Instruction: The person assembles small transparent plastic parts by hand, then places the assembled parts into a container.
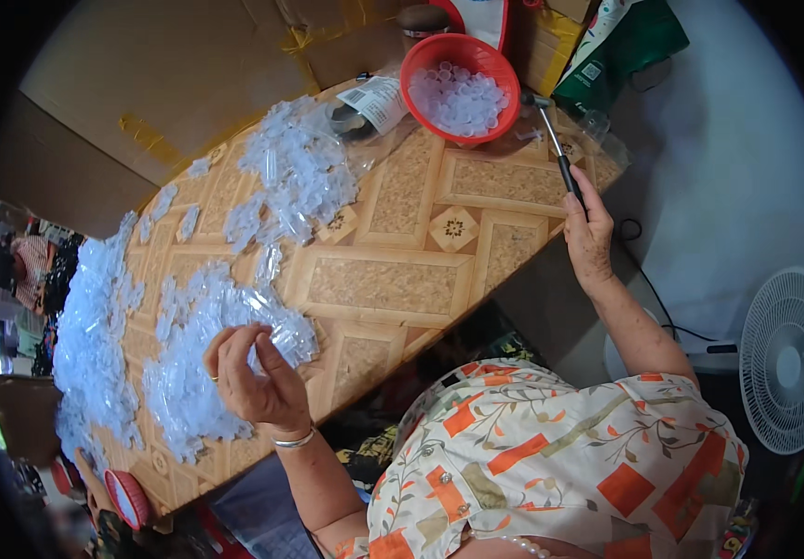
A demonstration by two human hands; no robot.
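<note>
My left hand [255, 374] is over a heap of small clear plastic pieces [199, 349] on the patterned board, fingers curled around one or a few of them. My right hand [588, 233] is raised at the board's right edge and grips the dark handle of a small hammer [551, 140], its metal head pointing toward the red bowl [419, 58]. That bowl, at the far end of the board, holds several round clear plastic caps [460, 98].
More clear pieces lie in piles at the board's middle top [298, 172] and along its left edge [95, 326]. Cardboard boxes [169, 74] stand behind. A white fan [784, 359] stands on the floor at right. A red lid [127, 497] sits at the near left corner.
</note>
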